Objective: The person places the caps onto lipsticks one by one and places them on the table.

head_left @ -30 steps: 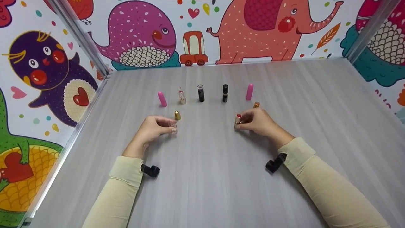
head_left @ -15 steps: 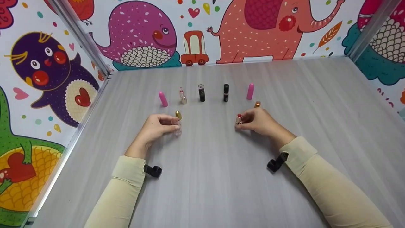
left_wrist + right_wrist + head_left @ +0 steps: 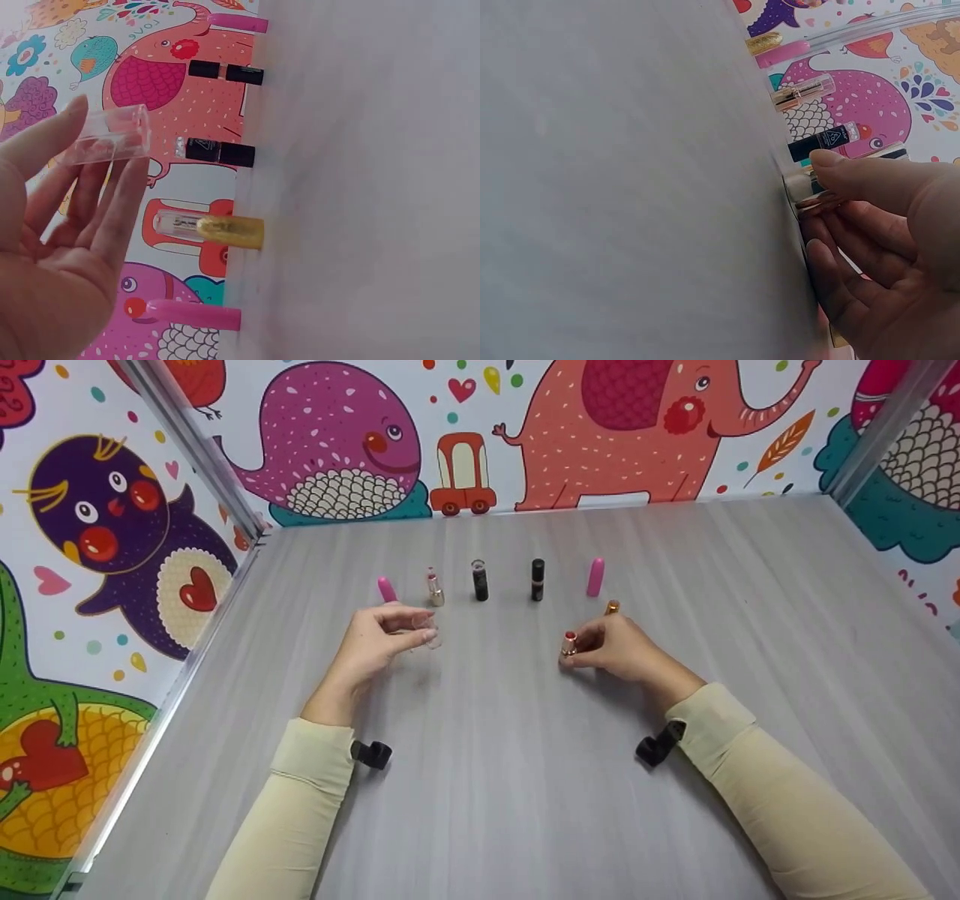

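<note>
My left hand [image 3: 371, 645] pinches a clear cap [image 3: 116, 133] between thumb and fingers, raised above the table. In the head view it covers a gold lipstick tube, which the left wrist view shows as a gold tube [image 3: 232, 232] standing upright. My right hand [image 3: 619, 651] holds an uncapped lipstick [image 3: 569, 643] by its base, red tip upward, low at the tabletop. Close behind that hand stands an orange-gold tube [image 3: 613, 607], mostly hidden by the knuckles. Fingers hide much of the uncapped lipstick in the right wrist view.
Along the back stand a pink tube [image 3: 385, 588], a clear-capped lipstick [image 3: 435, 589], a black clear-topped tube [image 3: 480, 581], a black tube [image 3: 537, 580] and another pink tube [image 3: 595, 577]. Printed cartoon panels [image 3: 337, 442] wall the grey table [image 3: 495, 780] at back and sides.
My left hand has lifted the clear cap up off the tabletop and moved slightly right and away, now covering the gold tube. The right hand stays in place with the lipstick.
</note>
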`<control>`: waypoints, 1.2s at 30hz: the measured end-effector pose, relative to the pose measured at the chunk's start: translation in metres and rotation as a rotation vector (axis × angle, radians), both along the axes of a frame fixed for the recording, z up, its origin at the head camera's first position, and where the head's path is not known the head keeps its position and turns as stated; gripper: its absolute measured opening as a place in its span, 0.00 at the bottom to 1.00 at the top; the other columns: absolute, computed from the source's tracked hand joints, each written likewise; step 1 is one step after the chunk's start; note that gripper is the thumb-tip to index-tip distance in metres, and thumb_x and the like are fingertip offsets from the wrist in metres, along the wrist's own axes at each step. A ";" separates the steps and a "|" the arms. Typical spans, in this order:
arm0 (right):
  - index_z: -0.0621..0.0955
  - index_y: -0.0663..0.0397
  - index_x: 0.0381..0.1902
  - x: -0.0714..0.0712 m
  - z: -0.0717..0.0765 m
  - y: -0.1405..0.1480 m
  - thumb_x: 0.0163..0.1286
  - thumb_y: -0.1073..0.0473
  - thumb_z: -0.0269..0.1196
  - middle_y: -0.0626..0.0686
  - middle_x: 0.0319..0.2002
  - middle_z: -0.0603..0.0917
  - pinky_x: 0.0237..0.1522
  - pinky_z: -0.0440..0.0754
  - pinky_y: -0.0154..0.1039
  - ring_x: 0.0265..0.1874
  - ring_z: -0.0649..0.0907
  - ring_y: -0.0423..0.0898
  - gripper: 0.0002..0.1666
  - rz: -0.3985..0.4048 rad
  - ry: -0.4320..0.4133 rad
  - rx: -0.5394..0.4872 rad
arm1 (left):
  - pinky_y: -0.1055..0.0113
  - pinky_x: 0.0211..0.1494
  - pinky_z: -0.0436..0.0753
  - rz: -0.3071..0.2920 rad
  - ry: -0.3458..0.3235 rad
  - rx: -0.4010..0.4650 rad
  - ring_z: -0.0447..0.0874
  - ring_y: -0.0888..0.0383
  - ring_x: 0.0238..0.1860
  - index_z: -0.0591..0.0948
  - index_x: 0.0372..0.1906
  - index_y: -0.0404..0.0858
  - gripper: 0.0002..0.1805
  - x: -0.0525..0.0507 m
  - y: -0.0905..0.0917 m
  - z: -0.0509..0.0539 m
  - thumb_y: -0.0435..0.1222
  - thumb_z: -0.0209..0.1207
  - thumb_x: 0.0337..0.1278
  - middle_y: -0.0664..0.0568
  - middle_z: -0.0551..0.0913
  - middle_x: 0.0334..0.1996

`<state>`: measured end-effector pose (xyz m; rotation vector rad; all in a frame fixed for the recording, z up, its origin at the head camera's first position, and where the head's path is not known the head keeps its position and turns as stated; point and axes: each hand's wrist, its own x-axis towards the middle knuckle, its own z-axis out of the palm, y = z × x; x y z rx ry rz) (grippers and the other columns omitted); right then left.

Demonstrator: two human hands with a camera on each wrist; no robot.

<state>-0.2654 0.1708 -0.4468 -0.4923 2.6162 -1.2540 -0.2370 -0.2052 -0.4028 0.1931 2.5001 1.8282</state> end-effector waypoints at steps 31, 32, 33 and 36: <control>0.89 0.62 0.40 -0.001 0.001 0.001 0.62 0.62 0.80 0.51 0.36 0.90 0.40 0.78 0.28 0.36 0.83 0.38 0.12 0.025 0.018 -0.019 | 0.59 0.54 0.90 0.041 0.070 0.561 0.93 0.54 0.39 0.86 0.58 0.26 0.15 -0.026 0.049 0.013 0.27 0.66 0.71 0.45 0.93 0.39; 0.89 0.62 0.40 -0.001 0.001 0.001 0.63 0.62 0.80 0.51 0.36 0.90 0.40 0.78 0.28 0.35 0.83 0.39 0.12 0.032 0.024 -0.017 | 0.58 0.54 0.90 0.041 0.068 0.557 0.93 0.54 0.39 0.86 0.58 0.27 0.15 -0.026 0.049 0.012 0.27 0.66 0.71 0.45 0.93 0.39; 0.89 0.62 0.39 -0.001 0.001 0.001 0.63 0.62 0.79 0.51 0.35 0.90 0.39 0.78 0.28 0.35 0.83 0.39 0.12 0.036 0.028 -0.015 | 0.58 0.55 0.90 0.041 0.066 0.553 0.93 0.54 0.39 0.86 0.58 0.27 0.15 -0.026 0.049 0.012 0.27 0.66 0.71 0.45 0.93 0.39; 0.88 0.61 0.38 0.000 0.004 0.000 0.62 0.62 0.80 0.51 0.35 0.89 0.39 0.78 0.28 0.35 0.83 0.40 0.12 0.038 0.032 -0.012 | 0.58 0.55 0.90 0.038 0.061 0.531 0.93 0.54 0.40 0.88 0.56 0.29 0.14 -0.025 0.051 0.013 0.28 0.67 0.70 0.45 0.93 0.40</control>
